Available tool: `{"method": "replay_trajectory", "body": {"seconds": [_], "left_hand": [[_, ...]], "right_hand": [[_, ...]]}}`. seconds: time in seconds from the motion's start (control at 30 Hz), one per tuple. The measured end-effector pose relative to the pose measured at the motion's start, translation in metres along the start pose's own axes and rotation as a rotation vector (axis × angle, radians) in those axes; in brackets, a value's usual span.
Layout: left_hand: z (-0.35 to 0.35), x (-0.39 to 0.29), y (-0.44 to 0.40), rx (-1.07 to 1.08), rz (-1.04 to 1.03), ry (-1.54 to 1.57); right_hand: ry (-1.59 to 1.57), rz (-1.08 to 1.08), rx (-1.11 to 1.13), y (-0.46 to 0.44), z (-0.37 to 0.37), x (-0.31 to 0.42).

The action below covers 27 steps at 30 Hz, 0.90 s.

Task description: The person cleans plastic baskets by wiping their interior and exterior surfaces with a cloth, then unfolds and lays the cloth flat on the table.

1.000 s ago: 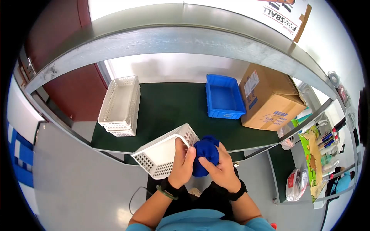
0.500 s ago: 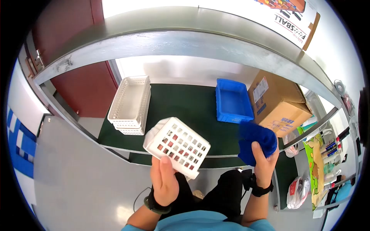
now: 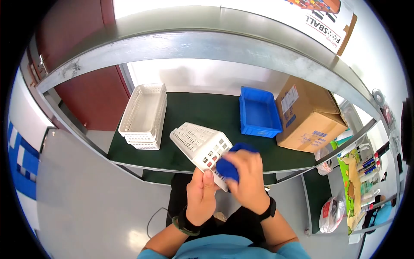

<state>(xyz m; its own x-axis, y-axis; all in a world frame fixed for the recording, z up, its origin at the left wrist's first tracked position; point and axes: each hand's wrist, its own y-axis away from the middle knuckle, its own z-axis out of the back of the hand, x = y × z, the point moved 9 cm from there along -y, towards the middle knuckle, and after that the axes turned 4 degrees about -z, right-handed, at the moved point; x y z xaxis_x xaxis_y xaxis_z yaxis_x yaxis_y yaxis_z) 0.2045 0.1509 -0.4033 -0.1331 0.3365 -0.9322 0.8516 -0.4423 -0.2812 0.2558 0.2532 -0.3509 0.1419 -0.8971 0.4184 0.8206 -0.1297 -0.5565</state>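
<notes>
My left hand (image 3: 201,197) grips a white perforated plastic basket (image 3: 194,140) by its near rim, thumb on the outside. The basket is tilted on its side above the front of the dark green shelf. My right hand (image 3: 250,181), slightly blurred, has its fingers closed round a blue cloth (image 3: 227,169). The cloth lies against the basket's right end and hides part of its grid. Whether it reaches inside the basket I cannot tell.
Stacked white baskets (image 3: 142,110) stand on the left of the green shelf (image 3: 198,105). A blue bin (image 3: 260,113) and a cardboard box (image 3: 317,129) are on the right. A metal beam (image 3: 202,45) crosses above. A plastic bag (image 3: 332,216) sits lower right.
My right hand has brought the blue cloth leftward to the basket's end. The basket has turned, showing its long side, and my left hand has shifted a little right and down.
</notes>
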Motion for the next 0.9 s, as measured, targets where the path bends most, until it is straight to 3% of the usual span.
{"method": "replay_trajectory", "body": {"seconds": [0.07,0.13,0.2,0.23,0.27,0.4,0.47,0.53,0.67,0.73,0.8,0.87,0.9], "left_hand": [[-0.006,-0.007,0.004,0.009,-0.044,-0.040],[-0.007,-0.003,0.005,0.015,-0.083,-0.060],[-0.003,0.000,-0.001,0.006,-0.058,-0.131],[0.001,0.002,-0.003,-0.011,-0.007,-0.141],[0.005,-0.001,-0.006,-0.024,-0.135,-0.199],[0.010,-0.003,-0.002,-0.054,-0.128,-0.111],[0.000,0.004,0.003,0.043,-0.010,-0.125],[-0.004,0.003,0.006,0.032,-0.055,-0.081],[0.002,0.013,0.003,0.066,-0.029,-0.199],[0.005,0.009,0.003,-0.052,-0.072,-0.118],[0.004,0.009,0.009,0.020,0.019,-0.242],[-0.010,0.004,0.013,0.101,-0.073,-0.226],[-0.013,0.000,0.013,0.110,-0.084,-0.253]], "right_hand": [[-0.255,-0.204,-0.342,-0.006,0.018,-0.032],[-0.181,-0.189,-0.320,-0.005,0.018,-0.039],[-0.051,-0.024,-0.203,0.005,0.006,-0.008],[-0.138,-0.005,-0.178,0.014,-0.002,0.002],[-0.215,-0.019,-0.156,0.020,-0.007,0.011],[-0.201,0.081,-0.112,0.016,-0.003,0.006],[-0.185,-0.006,-0.175,0.002,0.009,-0.009],[-0.220,-0.132,-0.260,-0.007,0.017,-0.023],[-0.177,0.045,-0.156,0.012,0.001,0.014],[-0.201,0.052,-0.172,0.014,0.002,0.016],[-0.203,-0.014,-0.207,0.005,0.009,-0.002],[-0.164,-0.178,-0.317,-0.004,0.021,-0.026],[-0.108,-0.138,-0.296,-0.002,0.019,-0.022]]}}
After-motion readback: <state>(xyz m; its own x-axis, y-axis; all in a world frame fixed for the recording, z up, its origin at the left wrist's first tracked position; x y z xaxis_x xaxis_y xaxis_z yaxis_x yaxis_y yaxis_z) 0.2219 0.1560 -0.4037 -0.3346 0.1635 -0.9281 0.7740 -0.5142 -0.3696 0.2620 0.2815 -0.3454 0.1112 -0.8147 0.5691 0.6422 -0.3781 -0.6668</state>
